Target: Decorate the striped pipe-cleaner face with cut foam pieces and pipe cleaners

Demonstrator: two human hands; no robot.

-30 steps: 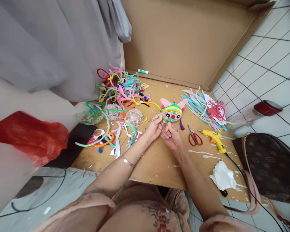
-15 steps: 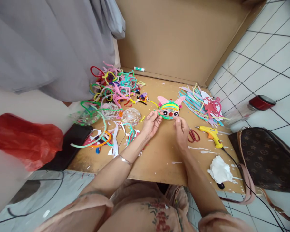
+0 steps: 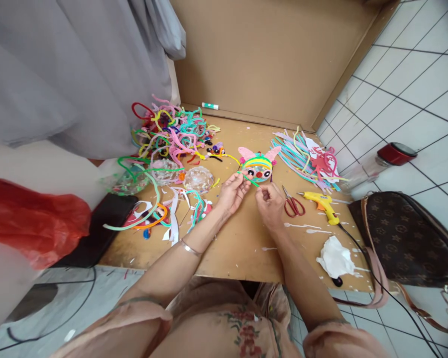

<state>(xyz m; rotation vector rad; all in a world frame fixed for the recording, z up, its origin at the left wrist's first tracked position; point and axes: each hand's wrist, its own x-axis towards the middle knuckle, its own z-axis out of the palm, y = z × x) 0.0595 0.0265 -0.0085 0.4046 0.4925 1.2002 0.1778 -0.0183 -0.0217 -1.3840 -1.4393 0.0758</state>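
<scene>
A short green pipe cleaner piece [image 3: 249, 179] is pinched between my left hand [image 3: 232, 191] and my right hand [image 3: 268, 203], both closed on its ends. Just beyond them on the brown board [image 3: 242, 243] lies a small round craft face [image 3: 258, 165] with pink ears, striped top, black eyes and a red nose. My hands hover just in front of it, a little above the board.
A tangle of coloured pipe cleaners [image 3: 171, 132] lies far left, straight ones [image 3: 302, 156] far right. Red scissors [image 3: 291, 204], a yellow glue gun [image 3: 321, 203] and crumpled white paper [image 3: 334, 257] sit right. A brown bag [image 3: 406, 238] and red-lidded jar [image 3: 381, 161] are off the board.
My hands came apart near the craft face half a second ago and have now closed together again on the green piece. The view has shifted slightly left.
</scene>
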